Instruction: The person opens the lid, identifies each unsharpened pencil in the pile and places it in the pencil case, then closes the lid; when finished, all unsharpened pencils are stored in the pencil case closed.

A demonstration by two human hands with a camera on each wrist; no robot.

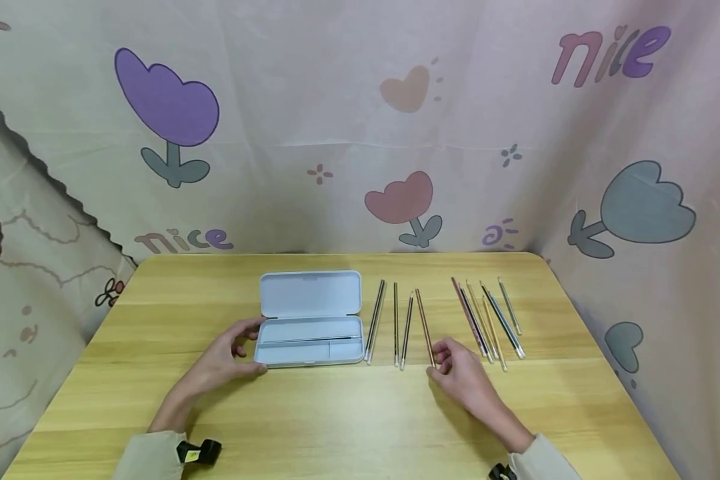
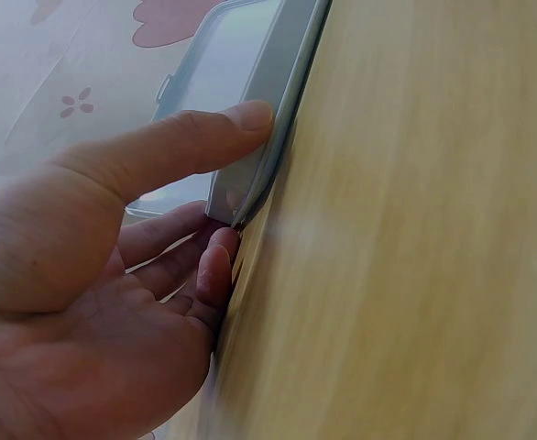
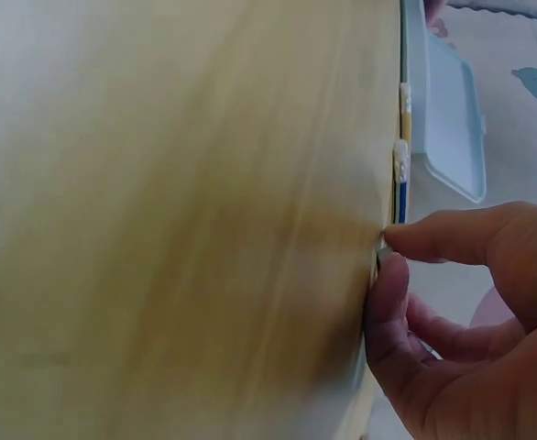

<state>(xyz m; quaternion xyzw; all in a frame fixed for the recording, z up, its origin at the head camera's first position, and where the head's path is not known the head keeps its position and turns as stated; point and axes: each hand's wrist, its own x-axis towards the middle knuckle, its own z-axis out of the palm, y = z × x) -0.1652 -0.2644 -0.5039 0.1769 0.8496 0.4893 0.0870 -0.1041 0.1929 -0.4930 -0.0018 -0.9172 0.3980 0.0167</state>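
A light-blue pencil case (image 1: pixel 310 293) lies with its lid open back on the table. My left hand (image 1: pixel 223 360) holds it at the left end, the thumb on the front side and curled fingers at the end wall, as the left wrist view shows (image 2: pixel 94 266). A thin dark strip runs along its long compartment; whether it is a pencil I cannot tell. My right hand (image 1: pixel 463 377) pinches the near end of a reddish-brown pencil (image 1: pixel 423 320) between thumb and forefinger. The pencil lies on the table, pointing away; its pinched end is mostly hidden in the right wrist view.
Several dark pencils (image 1: pixel 396 327) lie spaced between the case and the right hand. Further right is a looser group of coloured pencils (image 1: pixel 492 320), some crossing. The wooden table (image 1: pixel 330 420) ends at a patterned cloth (image 1: pixel 300 120) behind.
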